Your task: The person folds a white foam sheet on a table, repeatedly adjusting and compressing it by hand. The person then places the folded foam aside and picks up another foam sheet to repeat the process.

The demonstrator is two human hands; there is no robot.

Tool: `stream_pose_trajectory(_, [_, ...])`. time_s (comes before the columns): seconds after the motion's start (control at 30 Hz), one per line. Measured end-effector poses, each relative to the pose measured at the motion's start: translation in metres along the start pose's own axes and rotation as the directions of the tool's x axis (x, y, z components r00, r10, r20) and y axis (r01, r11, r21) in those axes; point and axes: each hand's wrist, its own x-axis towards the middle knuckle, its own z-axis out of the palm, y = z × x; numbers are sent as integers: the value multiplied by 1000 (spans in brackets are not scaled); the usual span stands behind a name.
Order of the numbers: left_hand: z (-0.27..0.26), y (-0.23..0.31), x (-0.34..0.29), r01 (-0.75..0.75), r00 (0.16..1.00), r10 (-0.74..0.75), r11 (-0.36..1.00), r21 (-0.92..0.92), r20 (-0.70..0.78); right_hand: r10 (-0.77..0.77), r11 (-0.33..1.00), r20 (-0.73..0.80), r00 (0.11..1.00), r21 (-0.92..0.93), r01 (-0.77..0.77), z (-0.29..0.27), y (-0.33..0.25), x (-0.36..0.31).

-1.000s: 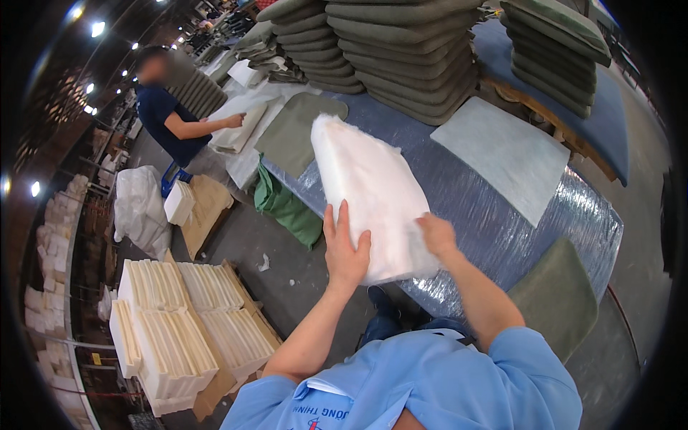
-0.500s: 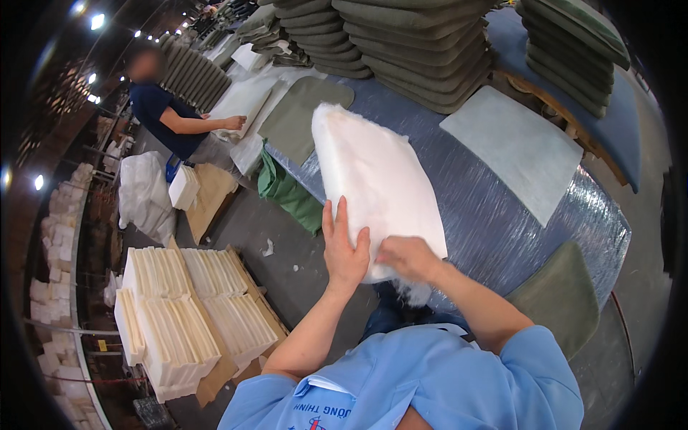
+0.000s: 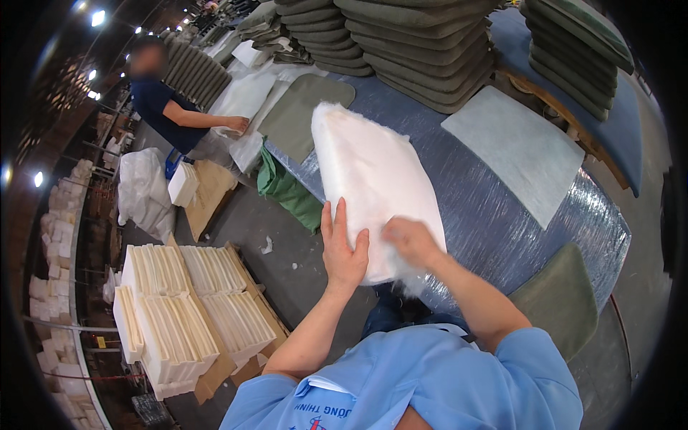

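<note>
White pad (image 3: 380, 172), hiding part of tabletop (image 3: 494, 236) edge; open room rightward; left hand (image 3: 345, 254) touching pad, fingers apart; right hand (image 3: 410, 242) blurred, fingers indeterminable.

1. The left hand (image 3: 345, 252) lies spread against a white pad (image 3: 380, 172).
2. The right hand (image 3: 413, 241), blurred and curled, is at the pad's lower part, above loose fluff (image 3: 411, 284).
3. A blue table (image 3: 476, 204) bears stacked green cushions (image 3: 423, 54) and a pale sheet (image 3: 517, 152).
4. Foam slabs (image 3: 175, 326) stand lower left.

Padding (image 3: 383, 168) lies against left fingers (image 3: 341, 216). Beyond and right of fingers: table (image 3: 487, 197). On it: cushion stack (image 3: 430, 54) beyond, sheet (image 3: 517, 154) right. Left of fingers: foam pile (image 3: 175, 322).
</note>
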Motion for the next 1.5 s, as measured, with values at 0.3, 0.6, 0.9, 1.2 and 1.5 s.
stream_pose_trajectory(0.3, [1,8,10,-16,1000,17,1000,22,-18,-83,995,59,995,67,79,-20,-61,-49])
stream_pose_trajectory(0.6, [-17,9,7,171,957,78,632,-756,281,-203,975,34,978,97,199,-32,-44,-40])
stream_pose_trajectory(0.9, [1,-4,-4,-376,905,411,895,-241,114,142,985,-262,954,-60,-163,-57,73,-33])
stream_pose_trajectory(1.2, [2,-6,-14,-277,949,305,928,-249,82,-203,979,81,976,17,202,-30,-47,-46])
stream_pose_trajectory(1.5, [4,-3,-16,-292,950,306,940,-177,58,-6,998,-35,999,60,8,-20,26,-40])
